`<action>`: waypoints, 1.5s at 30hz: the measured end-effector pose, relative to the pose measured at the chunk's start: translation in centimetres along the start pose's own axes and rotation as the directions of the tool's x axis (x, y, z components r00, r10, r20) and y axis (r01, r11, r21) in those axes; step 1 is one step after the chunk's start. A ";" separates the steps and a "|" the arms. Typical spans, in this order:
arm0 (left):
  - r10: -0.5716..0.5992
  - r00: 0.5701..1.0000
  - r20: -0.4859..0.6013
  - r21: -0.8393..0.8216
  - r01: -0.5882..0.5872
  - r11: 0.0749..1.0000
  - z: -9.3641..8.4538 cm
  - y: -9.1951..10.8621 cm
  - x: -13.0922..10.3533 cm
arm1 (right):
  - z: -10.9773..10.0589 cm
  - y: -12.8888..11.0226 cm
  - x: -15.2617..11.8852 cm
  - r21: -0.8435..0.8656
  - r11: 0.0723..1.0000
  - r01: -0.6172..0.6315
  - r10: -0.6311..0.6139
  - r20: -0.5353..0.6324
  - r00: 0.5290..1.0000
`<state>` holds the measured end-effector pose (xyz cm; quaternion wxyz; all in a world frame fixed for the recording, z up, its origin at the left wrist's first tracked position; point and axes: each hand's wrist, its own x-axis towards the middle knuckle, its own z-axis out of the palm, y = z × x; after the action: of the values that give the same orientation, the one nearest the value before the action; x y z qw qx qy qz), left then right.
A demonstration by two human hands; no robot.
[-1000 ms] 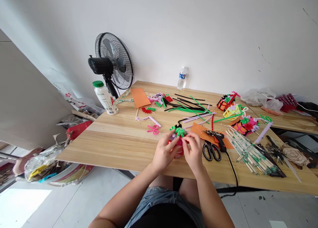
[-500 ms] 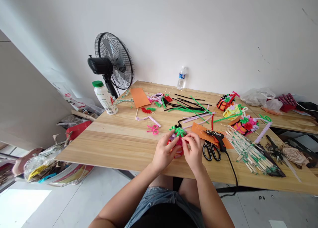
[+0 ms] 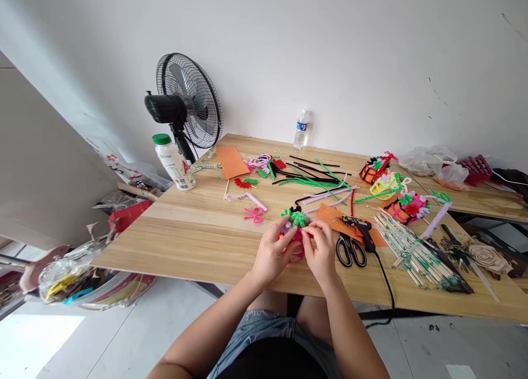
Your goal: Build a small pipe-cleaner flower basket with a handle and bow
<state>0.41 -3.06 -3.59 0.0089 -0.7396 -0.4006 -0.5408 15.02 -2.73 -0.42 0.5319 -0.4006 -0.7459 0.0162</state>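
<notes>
Near the table's front edge, both hands close round a small pipe-cleaner flower basket (image 3: pixel 297 219) with green, black, pink and red parts. My left hand (image 3: pixel 273 249) grips its left side, fingers bent over the top. My right hand (image 3: pixel 320 249) pinches at its right side, thumb and forefinger together by the green flower. Much of the basket's lower part is hidden behind my fingers. Right of my hands lie black-handled scissors (image 3: pixel 350 251) and a black glue gun (image 3: pixel 359 225) on an orange sheet (image 3: pixel 328 215). A pink pipe-cleaner bow (image 3: pixel 253 215) rests to the left.
Loose black, green and lilac pipe cleaners (image 3: pixel 313 175) spread behind my hands. Finished-looking flower baskets (image 3: pixel 406 207) and a bundle of wrapped sticks (image 3: pixel 412 252) are at the right. A white bottle (image 3: pixel 175 164), a fan (image 3: pixel 190 101) and a water bottle (image 3: pixel 301 130) stand farther back.
</notes>
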 end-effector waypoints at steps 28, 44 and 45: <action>0.012 1.000 0.014 0.007 -0.012 1.000 0.0 0.0 0.0 | -0.1 0.0 0.0 -0.006 1.000 -0.002 0.002 0.010 1.000; 0.023 1.000 0.017 0.013 -0.023 1.000 -0.1 0.0 0.1 | 0.0 0.1 -0.1 -0.013 1.000 0.000 0.000 0.010 1.000; 0.024 1.000 0.017 0.015 -0.024 1.000 -0.1 0.0 0.1 | 0.0 0.1 -0.1 -0.013 1.000 -0.001 0.001 0.011 1.000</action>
<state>0.34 -3.03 -3.49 0.0176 -0.7489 -0.3957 -0.5314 15.11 -2.70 -0.55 0.5251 -0.4043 -0.7487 0.0139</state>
